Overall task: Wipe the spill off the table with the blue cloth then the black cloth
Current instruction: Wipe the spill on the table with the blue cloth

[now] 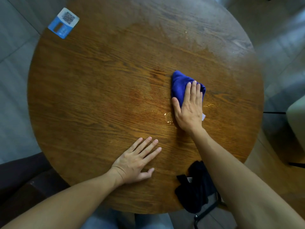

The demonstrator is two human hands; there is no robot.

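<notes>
A bunched blue cloth (pixel 179 85) lies on the round wooden table (pixel 99 90), right of centre. My right hand (pixel 189 108) presses flat on the cloth's near half, fingers together. A small clear spill (pixel 168 119) glints on the wood just left of that hand, and a thin wet streak (pixel 209 105) shows to its right. My left hand (pixel 137 161) rests flat on the table near the front, fingers spread, holding nothing. The black cloth (pixel 193 189) lies crumpled at the front right edge, partly under my right forearm.
A blue and white card with a QR code (pixel 63 22) sits at the table's far left edge. A dark seat (pixel 19 177) stands at the lower left. Black metal legs (pixel 206 210) show below the table's front rim. A pale object (pixel 297 123) stands at the right.
</notes>
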